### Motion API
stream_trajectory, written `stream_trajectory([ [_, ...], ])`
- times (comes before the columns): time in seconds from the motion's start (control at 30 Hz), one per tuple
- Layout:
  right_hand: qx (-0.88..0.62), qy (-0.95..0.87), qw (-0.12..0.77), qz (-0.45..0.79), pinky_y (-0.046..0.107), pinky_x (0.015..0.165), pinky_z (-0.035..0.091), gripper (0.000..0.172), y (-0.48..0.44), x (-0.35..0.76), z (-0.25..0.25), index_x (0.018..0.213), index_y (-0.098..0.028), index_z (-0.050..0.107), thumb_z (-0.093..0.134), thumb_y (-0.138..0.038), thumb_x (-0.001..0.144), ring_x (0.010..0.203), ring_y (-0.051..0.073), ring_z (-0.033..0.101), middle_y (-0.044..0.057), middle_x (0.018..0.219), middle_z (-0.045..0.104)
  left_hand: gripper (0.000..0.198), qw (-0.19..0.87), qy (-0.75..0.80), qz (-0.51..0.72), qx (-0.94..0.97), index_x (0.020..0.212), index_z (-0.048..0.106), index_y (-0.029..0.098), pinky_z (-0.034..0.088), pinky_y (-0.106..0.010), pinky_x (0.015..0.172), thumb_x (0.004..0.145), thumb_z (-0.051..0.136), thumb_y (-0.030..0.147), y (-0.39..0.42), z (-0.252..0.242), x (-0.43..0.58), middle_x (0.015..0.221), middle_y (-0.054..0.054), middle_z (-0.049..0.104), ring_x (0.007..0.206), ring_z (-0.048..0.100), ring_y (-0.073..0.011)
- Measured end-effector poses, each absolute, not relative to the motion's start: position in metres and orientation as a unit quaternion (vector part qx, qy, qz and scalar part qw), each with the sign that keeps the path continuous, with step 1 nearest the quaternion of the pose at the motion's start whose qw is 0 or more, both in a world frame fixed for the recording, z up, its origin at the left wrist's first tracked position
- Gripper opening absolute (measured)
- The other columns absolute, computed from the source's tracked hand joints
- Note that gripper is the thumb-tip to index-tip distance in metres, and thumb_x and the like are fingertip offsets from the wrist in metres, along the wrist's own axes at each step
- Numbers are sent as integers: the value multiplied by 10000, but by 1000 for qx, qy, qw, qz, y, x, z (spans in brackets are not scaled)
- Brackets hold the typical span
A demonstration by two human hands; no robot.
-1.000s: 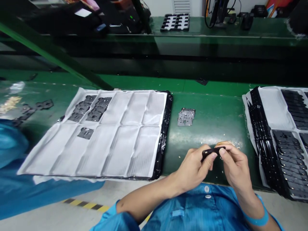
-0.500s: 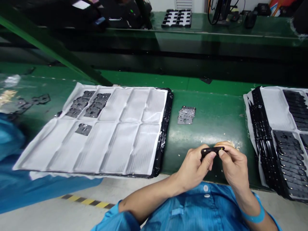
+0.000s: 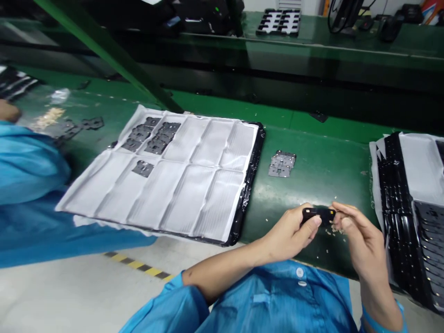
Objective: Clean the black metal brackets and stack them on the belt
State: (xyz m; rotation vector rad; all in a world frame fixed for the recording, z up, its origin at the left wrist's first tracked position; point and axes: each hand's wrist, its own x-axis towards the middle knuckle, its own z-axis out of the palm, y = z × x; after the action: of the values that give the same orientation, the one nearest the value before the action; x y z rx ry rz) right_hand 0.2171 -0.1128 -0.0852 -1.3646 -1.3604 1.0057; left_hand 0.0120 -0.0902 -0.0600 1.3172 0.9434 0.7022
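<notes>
My left hand (image 3: 294, 231) pinches a thin black plastic plate (image 3: 321, 213) between thumb and fingers, over the front of the green bench. A small yellow spot shows near the plate's right end. Close by that end is my right hand (image 3: 364, 240), thumb and index finger apart; whether a fingertip touches the plate I cannot tell. Small pale scraps (image 3: 336, 229) lie on the bench under the hands. Farther back, several dark grey plates (image 3: 282, 164) overlap in a small pile.
Left of me is a white-lined compartment tray (image 3: 187, 194) holding several dark plates (image 3: 163, 138). On the right stands a stack of black trays (image 3: 398, 199) with rows of plates. A co-worker's blue sleeve (image 3: 31, 162) is at far left; a green post (image 3: 114, 55) slants behind.
My right hand has drawn away to the right from the plate, its thumb coming off it. The left hand keeps the plate, now tilted to show more of its face. The view has shifted.
</notes>
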Motion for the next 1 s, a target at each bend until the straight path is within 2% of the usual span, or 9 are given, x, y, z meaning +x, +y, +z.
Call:
stream_trajectory([
  [0.13,-553,-591,441,387,273,694,542,127,-114,208,-78,979,-219,771,711,-319,1028,761,173,665,27,895,713,233,649,412,327,550,942,515,205,393,-253,636,1081,466,385,-90,-59,10,690,41,555,616,495,-119],
  [0.23,-546,-617,453,342,271,675,509,106,-117,201,-75,938,-226,747,707,-258,1031,727,162,634,6,837,686,160,649,410,373,522,1042,551,193,376,-247,615,1055,471,331,-93,-58,11,721,36,531,628,491,-118],
  [0.53,-519,-651,475,284,300,708,523,85,-119,196,-75,971,-229,760,723,-158,1000,762,180,661,17,866,718,310,639,365,458,498,1016,613,147,418,-266,615,1105,439,386,-92,-64,17,1057,-75,563,661,478,-92],
  [0.77,-510,-657,487,267,291,700,532,92,-119,193,-79,959,-222,760,727,-143,995,771,174,676,20,892,734,425,610,355,476,525,1006,637,147,458,-278,663,1113,446,511,-93,-73,15,1047,-99,604,732,505,-128],
  [1.0,-526,-638,481,289,306,667,510,82,-120,189,-80,943,-220,748,715,-203,1017,745,185,645,30,852,702,378,583,398,464,535,1013,665,158,498,-272,688,1115,425,431,-96,-75,16,1065,-110,638,809,567,-155],
])
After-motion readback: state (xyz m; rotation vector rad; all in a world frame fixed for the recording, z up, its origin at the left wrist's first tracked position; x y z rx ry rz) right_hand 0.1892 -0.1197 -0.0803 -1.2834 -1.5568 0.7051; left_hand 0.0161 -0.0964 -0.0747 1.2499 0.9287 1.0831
